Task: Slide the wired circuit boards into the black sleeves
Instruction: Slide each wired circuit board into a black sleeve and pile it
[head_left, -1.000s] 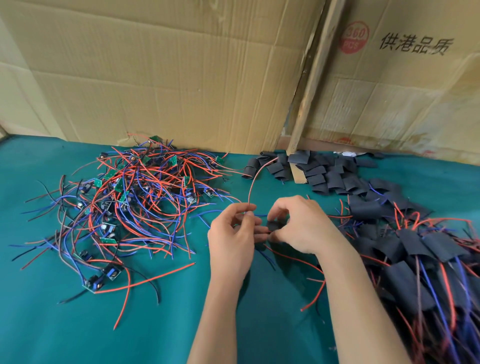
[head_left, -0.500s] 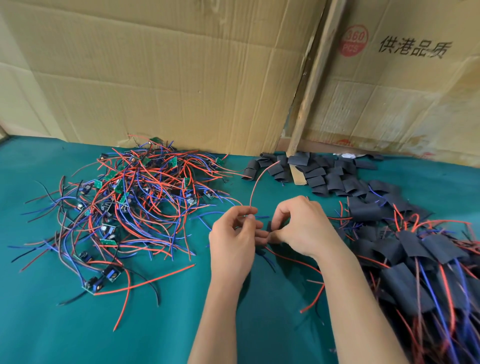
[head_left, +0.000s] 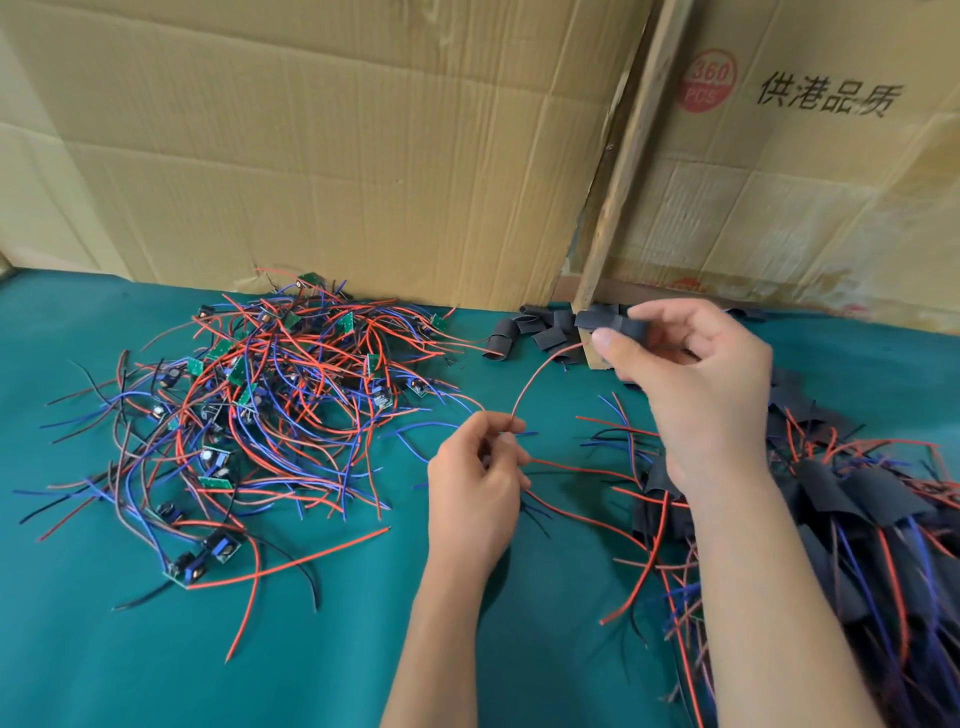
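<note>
The right hand (head_left: 696, 384) is raised above the table (head_left: 78, 649) and pinches a black sleeve (head_left: 610, 321) between thumb and fingertips, its mouth turned left, probably so the wires can be fed in; a red wire (head_left: 535, 376) arcs from it down to the left hand (head_left: 475, 493), whose curled fingers pinch the wire ends, the board itself hidden; unsleeved boards (head_left: 249, 410) lie tangled at left, spare sleeves (head_left: 540, 332) by the cardboard (head_left: 311, 156), finished ones (head_left: 852, 499) piled at right
</note>
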